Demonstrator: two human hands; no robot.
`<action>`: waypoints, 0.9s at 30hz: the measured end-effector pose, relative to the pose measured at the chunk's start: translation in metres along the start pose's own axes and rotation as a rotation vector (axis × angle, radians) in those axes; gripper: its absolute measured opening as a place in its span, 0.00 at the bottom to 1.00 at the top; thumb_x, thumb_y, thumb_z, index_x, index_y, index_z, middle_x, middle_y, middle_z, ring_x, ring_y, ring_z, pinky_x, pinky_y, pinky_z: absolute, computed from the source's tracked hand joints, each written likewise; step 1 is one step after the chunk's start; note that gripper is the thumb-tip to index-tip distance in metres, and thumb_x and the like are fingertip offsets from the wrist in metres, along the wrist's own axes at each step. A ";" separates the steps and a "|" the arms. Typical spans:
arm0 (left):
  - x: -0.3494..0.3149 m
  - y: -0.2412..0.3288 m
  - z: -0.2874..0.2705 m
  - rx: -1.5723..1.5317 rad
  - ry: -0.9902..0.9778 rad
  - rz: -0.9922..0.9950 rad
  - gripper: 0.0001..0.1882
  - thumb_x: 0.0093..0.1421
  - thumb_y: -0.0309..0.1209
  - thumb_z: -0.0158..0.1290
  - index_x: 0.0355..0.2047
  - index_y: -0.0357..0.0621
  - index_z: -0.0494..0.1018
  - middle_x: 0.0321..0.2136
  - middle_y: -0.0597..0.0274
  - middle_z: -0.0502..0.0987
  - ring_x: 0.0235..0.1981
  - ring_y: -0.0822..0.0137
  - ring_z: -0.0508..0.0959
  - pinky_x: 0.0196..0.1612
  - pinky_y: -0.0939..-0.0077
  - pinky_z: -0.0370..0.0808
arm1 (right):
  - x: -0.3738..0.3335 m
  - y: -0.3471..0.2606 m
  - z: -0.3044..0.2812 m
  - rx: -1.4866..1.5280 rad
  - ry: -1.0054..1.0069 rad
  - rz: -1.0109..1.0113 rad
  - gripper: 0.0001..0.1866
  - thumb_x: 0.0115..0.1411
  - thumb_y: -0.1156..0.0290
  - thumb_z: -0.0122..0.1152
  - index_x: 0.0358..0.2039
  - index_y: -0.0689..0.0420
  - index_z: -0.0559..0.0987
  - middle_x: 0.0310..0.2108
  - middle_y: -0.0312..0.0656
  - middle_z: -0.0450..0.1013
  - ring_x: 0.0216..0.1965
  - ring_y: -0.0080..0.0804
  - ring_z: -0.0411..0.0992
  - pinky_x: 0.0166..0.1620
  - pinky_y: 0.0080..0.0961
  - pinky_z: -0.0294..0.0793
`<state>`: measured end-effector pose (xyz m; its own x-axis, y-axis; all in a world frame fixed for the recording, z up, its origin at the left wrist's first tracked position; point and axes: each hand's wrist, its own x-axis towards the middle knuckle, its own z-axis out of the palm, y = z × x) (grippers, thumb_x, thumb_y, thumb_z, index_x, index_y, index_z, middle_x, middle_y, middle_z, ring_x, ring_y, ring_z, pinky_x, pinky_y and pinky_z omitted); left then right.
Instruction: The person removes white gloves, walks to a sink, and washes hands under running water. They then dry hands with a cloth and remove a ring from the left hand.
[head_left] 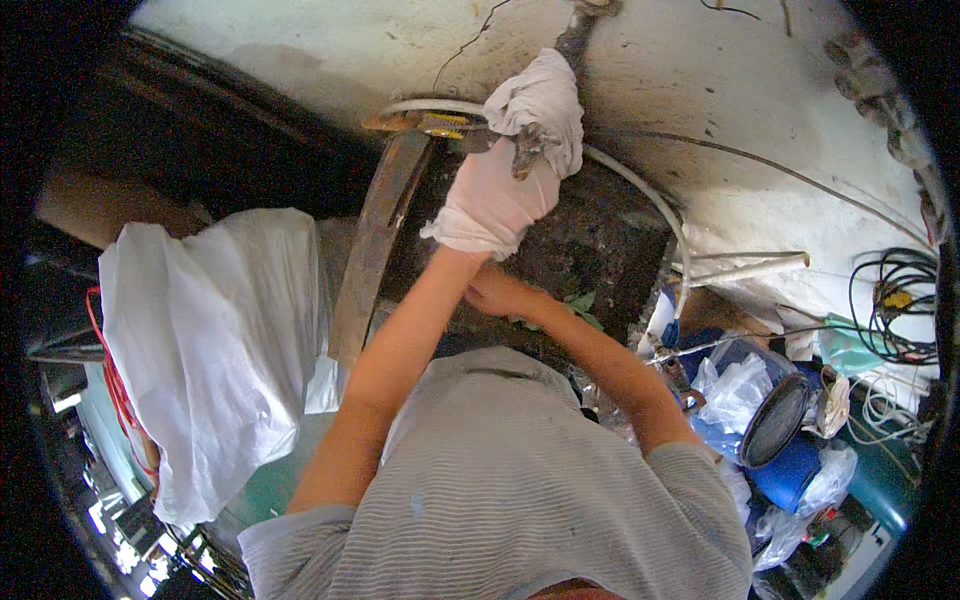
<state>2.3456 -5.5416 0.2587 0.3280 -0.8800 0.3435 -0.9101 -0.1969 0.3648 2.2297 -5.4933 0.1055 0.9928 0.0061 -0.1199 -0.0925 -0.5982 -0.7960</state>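
My left arm reaches up and away, and a thin pinkish-white cloth covering, like a loose glove, wraps my left hand [500, 198]. Its far end meets a dark metal fitting [526, 152], perhaps a tap, at the wall. Bunched around that fitting is a white cloth [545, 105]. The fingers of my left hand are hidden. Close under my left wrist, my right hand [492, 291] is slightly blurred, and its fingertips are out of sight. Below both hands lies a dark, dirty basin [590, 255], with green leaves [583, 308] near my right forearm.
A worn wooden board [378, 240] slants along the basin's left side. White sheeting [215, 350] hangs farther left. A pale hose [640, 180] curves around the basin's right. Blue containers [785, 470], plastic bags and coiled black cable [895, 305] crowd the right side.
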 end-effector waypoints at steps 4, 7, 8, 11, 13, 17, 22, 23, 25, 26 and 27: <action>0.000 0.032 -0.027 -0.073 -0.168 0.093 0.14 0.59 0.34 0.42 0.43 0.43 0.67 0.37 0.60 0.74 0.39 0.64 0.73 0.41 0.72 0.70 | 0.016 0.097 0.069 -0.193 0.623 0.094 0.33 0.58 0.49 0.48 0.59 0.53 0.59 0.63 0.46 0.49 0.64 0.42 0.45 0.64 0.43 0.41; -0.017 0.015 -0.032 -0.097 -0.313 -0.008 0.17 0.62 0.34 0.39 0.49 0.41 0.64 0.41 0.58 0.73 0.44 0.65 0.72 0.48 0.73 0.68 | 0.033 0.115 0.026 0.101 0.876 0.262 0.33 0.53 0.48 0.54 0.55 0.53 0.63 0.56 0.47 0.59 0.58 0.41 0.56 0.59 0.39 0.54; -0.020 0.011 -0.031 -0.095 -0.315 -0.033 0.17 0.63 0.34 0.38 0.49 0.40 0.64 0.41 0.58 0.73 0.44 0.64 0.72 0.49 0.72 0.68 | 0.028 0.103 -0.004 0.000 0.925 0.317 0.28 0.51 0.50 0.56 0.48 0.52 0.66 0.47 0.45 0.62 0.49 0.42 0.60 0.51 0.39 0.58; -0.031 0.013 -0.046 -0.444 -0.155 -0.204 0.18 0.62 0.34 0.40 0.49 0.39 0.65 0.40 0.55 0.74 0.42 0.61 0.73 0.50 0.70 0.69 | 0.006 0.023 -0.108 -0.380 0.905 0.464 0.14 0.44 0.55 0.62 0.25 0.52 0.75 0.21 0.38 0.72 0.24 0.42 0.71 0.29 0.38 0.70; -0.047 0.004 -0.032 -0.776 -0.194 -0.364 0.17 0.61 0.35 0.43 0.48 0.39 0.66 0.38 0.56 0.75 0.39 0.61 0.74 0.45 0.69 0.71 | -0.004 -0.023 -0.153 -0.460 0.791 0.567 0.14 0.45 0.56 0.60 0.24 0.53 0.75 0.22 0.41 0.73 0.26 0.43 0.72 0.30 0.37 0.70; -0.102 -0.055 0.002 -1.485 -0.385 -0.767 0.15 0.57 0.35 0.51 0.42 0.41 0.71 0.36 0.59 0.77 0.32 0.65 0.77 0.29 0.71 0.77 | 0.000 -0.108 -0.210 -0.471 0.584 0.627 0.14 0.46 0.57 0.58 0.23 0.56 0.76 0.23 0.46 0.73 0.29 0.45 0.73 0.32 0.36 0.72; -0.110 -0.129 0.010 -0.796 -1.190 -0.836 0.10 0.58 0.31 0.44 0.33 0.39 0.72 0.23 0.58 0.75 0.21 0.69 0.74 0.22 0.77 0.74 | 0.004 -0.148 -0.221 -0.483 0.727 0.483 0.14 0.43 0.60 0.56 0.21 0.59 0.77 0.22 0.50 0.73 0.29 0.49 0.73 0.32 0.38 0.72; -0.119 -0.152 0.020 -0.741 -1.268 -0.887 0.10 0.59 0.30 0.43 0.31 0.39 0.72 0.21 0.59 0.74 0.20 0.70 0.74 0.20 0.77 0.73 | 0.004 -0.152 -0.219 -0.430 0.794 0.419 0.13 0.43 0.61 0.56 0.20 0.59 0.76 0.20 0.50 0.72 0.27 0.49 0.73 0.30 0.38 0.72; -0.106 -0.158 0.015 -0.648 -1.127 -0.900 0.11 0.58 0.32 0.43 0.26 0.39 0.71 0.17 0.61 0.71 0.18 0.71 0.72 0.17 0.76 0.71 | 0.004 -0.154 -0.217 -0.323 0.930 0.305 0.13 0.43 0.61 0.56 0.19 0.60 0.76 0.17 0.49 0.71 0.23 0.49 0.72 0.28 0.37 0.72; -0.090 -0.142 0.001 -0.568 -1.074 -0.865 0.19 0.61 0.41 0.43 0.23 0.39 0.72 0.17 0.58 0.74 0.17 0.68 0.74 0.18 0.75 0.74 | 0.004 -0.150 -0.215 -0.342 0.965 0.342 0.14 0.43 0.60 0.55 0.19 0.60 0.76 0.17 0.50 0.71 0.22 0.49 0.72 0.27 0.37 0.72; -0.071 -0.125 -0.018 -0.492 -1.218 -0.824 0.19 0.60 0.40 0.44 0.24 0.37 0.72 0.18 0.56 0.75 0.18 0.67 0.76 0.18 0.73 0.75 | 0.004 -0.147 -0.212 -0.361 1.000 0.372 0.15 0.43 0.59 0.55 0.18 0.60 0.76 0.17 0.50 0.71 0.22 0.48 0.73 0.27 0.36 0.72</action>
<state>2.4408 -5.4469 0.2038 0.0595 -0.4585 -0.8867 -0.3373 -0.8453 0.4144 2.2635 -5.5749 0.3475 0.5382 -0.7690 0.3449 -0.5290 -0.6268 -0.5721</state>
